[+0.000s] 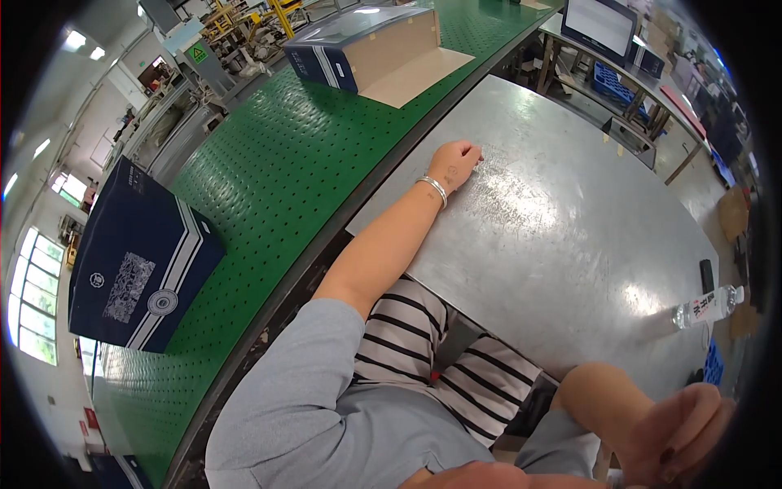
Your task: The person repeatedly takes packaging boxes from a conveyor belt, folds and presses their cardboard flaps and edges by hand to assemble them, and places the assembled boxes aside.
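Note:
My left hand [456,163] rests on the bare metal tabletop [562,220], its fingers curled into a loose fist, and nothing shows in it. A silver bangle [434,189] circles that wrist. Close to the camera at the lower right, my right hand [688,428] is raised off the table with bent fingers. It looks closed, and no object is visible in it. The nearest thing to it is a clear plastic bottle [707,307] with a white label, lying tilted in view at the table's right edge. Beside the bottle is a small black object [706,275].
A green perforated work surface [269,175] runs along the left. On it stand a dark blue printed box [142,261] and an open box [391,61] with a flap out. Another table [664,94] at the upper right carries a dark-framed box [600,28].

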Demonstrator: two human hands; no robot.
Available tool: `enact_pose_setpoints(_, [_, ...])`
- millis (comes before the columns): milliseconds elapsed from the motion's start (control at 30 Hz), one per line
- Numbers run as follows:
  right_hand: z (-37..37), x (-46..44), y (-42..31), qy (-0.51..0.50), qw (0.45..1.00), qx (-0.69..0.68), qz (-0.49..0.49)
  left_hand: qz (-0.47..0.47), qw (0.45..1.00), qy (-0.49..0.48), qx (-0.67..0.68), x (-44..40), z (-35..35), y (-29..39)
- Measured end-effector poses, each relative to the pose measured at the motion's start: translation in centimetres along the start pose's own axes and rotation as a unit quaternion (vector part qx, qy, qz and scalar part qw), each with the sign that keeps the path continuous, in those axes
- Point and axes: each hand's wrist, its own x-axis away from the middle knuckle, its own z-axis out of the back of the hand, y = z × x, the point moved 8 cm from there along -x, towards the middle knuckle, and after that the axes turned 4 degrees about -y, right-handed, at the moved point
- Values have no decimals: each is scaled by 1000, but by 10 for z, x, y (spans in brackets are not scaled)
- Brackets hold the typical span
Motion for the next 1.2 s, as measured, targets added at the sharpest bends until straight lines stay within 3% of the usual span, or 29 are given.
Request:
enact_pose_setpoints(133, [-17, 1, -65, 7, 948, -219, 230, -23, 1000, 2, -1, 30, -3, 12])
enact_pose_setpoints(167, [-25, -1, -81, 4, 948, -220, 230, -26, 1000, 2, -1, 40, -5, 16])
enact_pose_setpoints(300, [-84, -12, -122, -60, 996, 35, 50, -22, 1000, 5, -6, 98, -12, 35])
enact_pose_setpoints(467, [-170, -25, -191, -77, 987, -91, 109, -66, 993, 95, 10, 194, -10, 74])
enact_pose_setpoints(500, [-191, -28, -207, -84, 981, -121, 124, -147, 964, 212, -58, 212, 7, 88])
enact_pose_setpoints(567, [-236, -37, -240, -103, 967, -177, 149, -124, 936, 322, -74, 256, 53, 117])
enact_pose_setpoints(600, [-261, -43, -258, -113, 959, -204, 159, -164, 847, 455, -222, 264, 80, 102])
enact_pose_setpoints(633, [-287, -48, -276, -125, 950, -230, 170, -41, 889, 433, -141, 297, 115, 122])
enact_pose_setpoints(667, [-315, -52, -291, -135, 950, -224, 173, -4, 851, 503, -153, 313, 150, 112])
enact_pose_setpoints(733, [-264, -183, -107, -231, 938, -170, 195, 42, 884, 459, -76, 2, 162, 162])
enact_pose_setpoints(767, [-226, -210, -61, -258, 929, -166, 209, 8, 886, 352, -303, -118, 154, 156])
enact_pose_setpoints(800, [-194, -228, -44, -267, 920, -179, 227, 102, 924, 358, -90, -150, 170, 151])
enact_pose_setpoints(867, [-135, -251, -40, -271, 937, -105, 192, 97, 930, 353, -45, -205, 174, 138])
enact_pose_setpoints(900, [-51, -228, -66, -259, 953, -49, 151, 98, 926, 366, -3, -189, 173, 105])
enact_pose_setpoints(933, [-28, -233, -69, -267, 958, 26, 107, 91, 929, 354, 51, -193, 170, 99])
enact_pose_setpoints(1000, [-11, -253, -71, -283, 939, 196, 17, 80, 934, 306, 167, -227, 163, 75])
enact_pose_setpoints(1067, [11, -272, -72, -285, 885, 361, -75, 77, 921, 252, 287, -264, 123, 67])
enact_pose_setpoints(1133, [40, -288, -68, -270, 801, 509, -162, 92, 924, 253, 271, -277, 99, 77])
enact_pose_setpoints(1200, [62, -303, -62, -264, 809, 500, -158, 124, 927, 278, 220, -277, 89, 90])
